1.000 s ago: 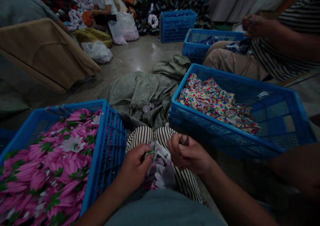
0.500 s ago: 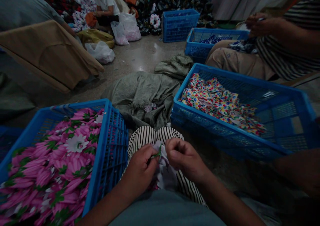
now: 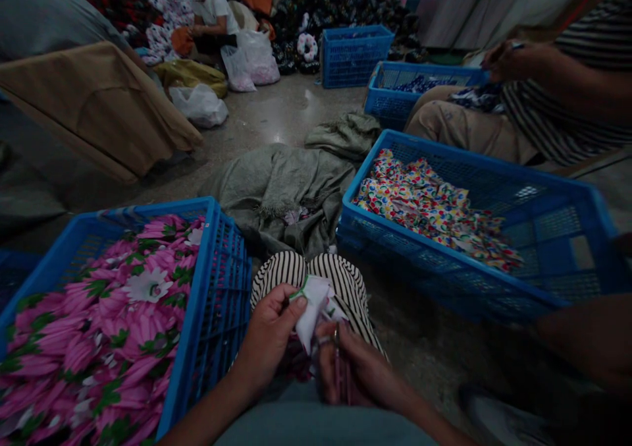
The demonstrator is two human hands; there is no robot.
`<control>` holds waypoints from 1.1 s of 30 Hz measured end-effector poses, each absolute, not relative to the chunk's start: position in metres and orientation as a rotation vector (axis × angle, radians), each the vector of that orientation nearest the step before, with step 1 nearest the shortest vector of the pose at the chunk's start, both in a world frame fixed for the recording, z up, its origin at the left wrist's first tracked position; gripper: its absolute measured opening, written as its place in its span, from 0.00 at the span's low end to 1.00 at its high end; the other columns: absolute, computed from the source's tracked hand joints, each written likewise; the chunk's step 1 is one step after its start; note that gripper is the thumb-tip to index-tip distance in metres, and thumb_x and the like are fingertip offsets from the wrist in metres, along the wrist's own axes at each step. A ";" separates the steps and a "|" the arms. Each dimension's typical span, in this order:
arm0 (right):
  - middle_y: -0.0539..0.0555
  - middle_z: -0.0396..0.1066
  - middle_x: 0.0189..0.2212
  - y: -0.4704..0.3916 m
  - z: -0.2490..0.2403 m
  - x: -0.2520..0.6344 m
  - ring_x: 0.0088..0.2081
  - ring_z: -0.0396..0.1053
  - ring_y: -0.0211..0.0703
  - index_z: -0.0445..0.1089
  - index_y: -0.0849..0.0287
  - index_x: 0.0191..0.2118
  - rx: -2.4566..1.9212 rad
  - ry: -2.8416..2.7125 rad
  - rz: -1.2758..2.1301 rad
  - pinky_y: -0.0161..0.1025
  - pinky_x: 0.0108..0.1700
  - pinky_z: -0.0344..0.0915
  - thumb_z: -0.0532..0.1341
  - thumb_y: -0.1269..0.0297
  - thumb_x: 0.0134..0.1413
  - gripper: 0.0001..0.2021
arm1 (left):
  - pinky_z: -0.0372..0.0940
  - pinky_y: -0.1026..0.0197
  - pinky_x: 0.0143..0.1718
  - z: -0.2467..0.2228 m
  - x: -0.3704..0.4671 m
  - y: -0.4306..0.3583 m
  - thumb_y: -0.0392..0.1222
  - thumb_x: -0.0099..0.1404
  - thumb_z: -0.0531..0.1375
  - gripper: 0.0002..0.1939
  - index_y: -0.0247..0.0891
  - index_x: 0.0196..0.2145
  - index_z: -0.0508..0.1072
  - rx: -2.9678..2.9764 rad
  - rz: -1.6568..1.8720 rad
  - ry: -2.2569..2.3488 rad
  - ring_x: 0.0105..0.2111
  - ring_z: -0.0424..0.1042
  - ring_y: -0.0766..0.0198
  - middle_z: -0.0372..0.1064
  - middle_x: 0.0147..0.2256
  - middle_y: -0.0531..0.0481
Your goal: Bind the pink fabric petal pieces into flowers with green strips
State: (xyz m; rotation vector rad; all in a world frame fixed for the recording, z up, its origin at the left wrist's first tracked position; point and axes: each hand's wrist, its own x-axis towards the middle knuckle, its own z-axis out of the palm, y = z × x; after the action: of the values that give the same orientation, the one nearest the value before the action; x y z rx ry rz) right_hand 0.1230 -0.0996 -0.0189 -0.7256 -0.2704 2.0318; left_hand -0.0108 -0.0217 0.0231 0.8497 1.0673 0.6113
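Right hand: lower and nearer the body than half a second ago, when it was up beside the work; the right hand (image 3: 353, 367) now sits below and to the right of the white piece (image 3: 312, 307), which has gone from bunched to spread out.
Body: grey-blue shirt (image 3: 320, 426) along the bottom edge.
Right grip: curled around a slim metal tool (image 3: 337, 354), too dim and blurred to tell its kind.
Left grip: the left hand (image 3: 271, 324) pinches the white piece between thumb and fingers at its green edge; the piece hangs over the lap, its narrow end pointing down.
Lap: black-and-white striped trousers (image 3: 279, 268), knees together beyond the hands.
Left crate: blue left crate (image 3: 220, 301) beside the leg, heaped with pink flower pieces (image 3: 133, 340) with green bases; one open white flower (image 3: 149, 285) lies on top.
Right crate: blue right crate (image 3: 548, 228), with multicoloured fabric pieces (image 3: 419, 199) gathered towards its left end.
Sacking: crumpled grey-green cloth (image 3: 291, 176) on the floor, between the crates and past the knees.
Neighbour: person in a striped top (image 3: 587, 83) at right, hands held together above the thighs.
Far floor: white plastic bags (image 3: 259, 57), another blue crate (image 3: 358, 57) and a dark heap (image 3: 345, 8) behind it.
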 end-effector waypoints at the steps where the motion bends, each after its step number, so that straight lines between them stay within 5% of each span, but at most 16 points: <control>1: 0.46 0.62 0.16 -0.103 -0.021 0.121 0.14 0.58 0.32 0.62 0.60 0.36 -0.725 -0.342 2.081 0.29 0.18 0.55 0.53 0.46 0.51 0.20 | 0.54 0.69 0.19 0.023 -0.011 -0.022 0.45 0.57 0.58 0.09 0.37 0.30 0.65 0.864 0.616 1.078 0.18 0.58 0.73 0.62 0.20 0.58; 5: 0.43 0.53 0.14 -0.103 -0.007 0.133 0.13 0.50 0.30 0.62 0.60 0.30 -1.071 -0.750 1.835 0.29 0.18 0.50 0.47 0.49 0.56 0.19 | 0.54 0.70 0.19 0.028 -0.011 -0.023 0.45 0.56 0.59 0.10 0.36 0.29 0.65 0.942 0.607 1.118 0.18 0.58 0.73 0.61 0.20 0.59; 10: 0.48 0.62 0.24 -0.084 0.027 0.153 0.27 0.59 0.36 0.63 0.60 0.32 -1.436 -1.554 1.143 0.33 0.29 0.53 0.51 0.63 0.56 0.08 | 0.54 0.69 0.20 0.036 -0.008 -0.026 0.45 0.56 0.59 0.10 0.37 0.28 0.65 0.956 0.552 1.076 0.18 0.58 0.73 0.61 0.20 0.58; 17: 0.51 0.65 0.23 -0.076 0.024 0.149 0.25 0.62 0.37 0.65 0.61 0.34 -1.518 -1.783 0.808 0.34 0.28 0.51 0.50 0.61 0.57 0.11 | 0.57 0.68 0.28 0.040 -0.007 -0.027 0.43 0.57 0.58 0.08 0.35 0.25 0.66 1.032 0.554 0.933 0.25 0.60 0.71 0.60 0.25 0.56; 28: 0.49 0.61 0.19 -0.074 0.031 0.151 0.22 0.59 0.35 0.65 0.61 0.25 -1.476 -1.793 0.854 0.33 0.25 0.48 0.50 0.62 0.57 0.14 | 0.56 0.66 0.29 0.045 -0.008 -0.025 0.42 0.58 0.56 0.09 0.36 0.25 0.65 1.267 0.459 0.913 0.27 0.60 0.68 0.59 0.24 0.55; 33: 0.46 0.56 0.16 -0.067 0.020 0.155 0.18 0.54 0.33 0.65 0.61 0.27 -1.350 -1.107 1.173 0.31 0.21 0.48 0.48 0.53 0.57 0.18 | 0.56 0.67 0.29 0.044 -0.007 -0.022 0.42 0.58 0.57 0.08 0.36 0.24 0.64 1.213 0.467 0.896 0.26 0.59 0.69 0.59 0.25 0.55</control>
State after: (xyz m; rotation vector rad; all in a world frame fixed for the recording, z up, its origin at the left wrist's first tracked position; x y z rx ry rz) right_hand 0.1554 -0.0674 0.0197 -1.3502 -1.1073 1.1734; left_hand -0.0072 -0.0222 0.0442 1.2126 0.8960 0.4665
